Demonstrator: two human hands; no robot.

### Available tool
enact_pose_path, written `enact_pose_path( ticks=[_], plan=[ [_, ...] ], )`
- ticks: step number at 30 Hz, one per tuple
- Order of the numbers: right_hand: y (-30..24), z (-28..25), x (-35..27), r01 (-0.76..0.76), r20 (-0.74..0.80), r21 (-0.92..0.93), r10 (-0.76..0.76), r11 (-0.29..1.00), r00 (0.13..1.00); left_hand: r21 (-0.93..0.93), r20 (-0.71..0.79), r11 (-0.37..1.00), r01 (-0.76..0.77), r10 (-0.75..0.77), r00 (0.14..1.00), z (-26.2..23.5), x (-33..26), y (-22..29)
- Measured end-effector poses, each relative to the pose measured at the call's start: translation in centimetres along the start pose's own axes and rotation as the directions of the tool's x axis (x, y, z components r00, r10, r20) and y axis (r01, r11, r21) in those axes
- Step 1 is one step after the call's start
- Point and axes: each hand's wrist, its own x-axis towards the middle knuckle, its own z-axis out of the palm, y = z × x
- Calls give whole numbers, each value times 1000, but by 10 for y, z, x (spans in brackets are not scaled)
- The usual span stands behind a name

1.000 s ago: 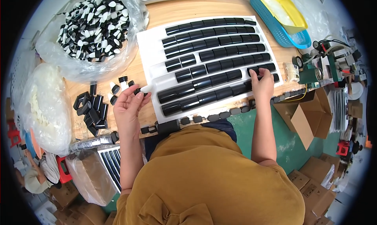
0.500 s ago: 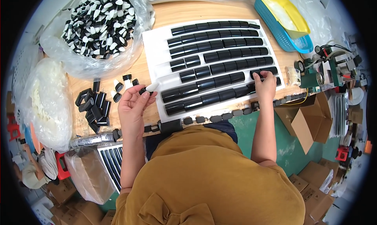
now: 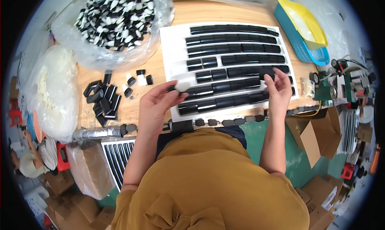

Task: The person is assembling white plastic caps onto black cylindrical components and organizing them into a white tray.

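My left hand [image 3: 157, 103] pinches a small brush with a white oval head [image 3: 183, 86] and a short black base, over the left edge of a white tray [image 3: 171, 39]. Black rectangular caps [image 3: 240, 49] lie end to end in several rows on the tray, with gaps in some rows. At the tray's right side, my right hand [image 3: 279, 91] is closed on a black cap [image 3: 267, 73] between thumb and fingers. A few loose brushes [image 3: 129, 80] and a pile of loose black caps [image 3: 103, 101] lie on the table to the left.
A clear plastic bag [image 3: 116, 23] full of black and white brushes stands far left, above another bag with pale contents [image 3: 58, 93]. A blue basket [image 3: 294, 37] with a yellow bin [image 3: 302, 23] stands far right. Dark pieces [image 3: 228, 122] line the front edge.
My left hand has moved right with the brush, to the tray's left edge. My right hand has raised the black cap from its row. The whole view has shifted slightly.
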Motion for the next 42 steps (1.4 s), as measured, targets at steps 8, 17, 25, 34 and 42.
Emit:
enact_pose_path(
  ticks=[8, 17, 25, 34, 42],
  plan=[
    [-64, 74, -53, -322, 622, 340, 45, 883, 781, 108, 114, 994, 14, -27, 993, 24, -11, 13],
    [-69, 86, -57, -383, 754, 297, 32, 875, 657, 75, 86, 997, -31, 25, 996, 18, -17, 16],
    [-76, 89, -52, -302, 819, 189, 19, 934, 573, 108, 92, 994, -11, 1, 996, 10, -23, 20],
    [-70, 93, -50, -310, 855, 167, 19, 936, 518, 232, 105, 973, 2, -27, 994, 1, -25, 26],
    [-76, 95, -50, -255, 867, 141, 5, 957, 498, 315, 160, 949, -26, -26, 987, 0, -25, 36]
  ],
)
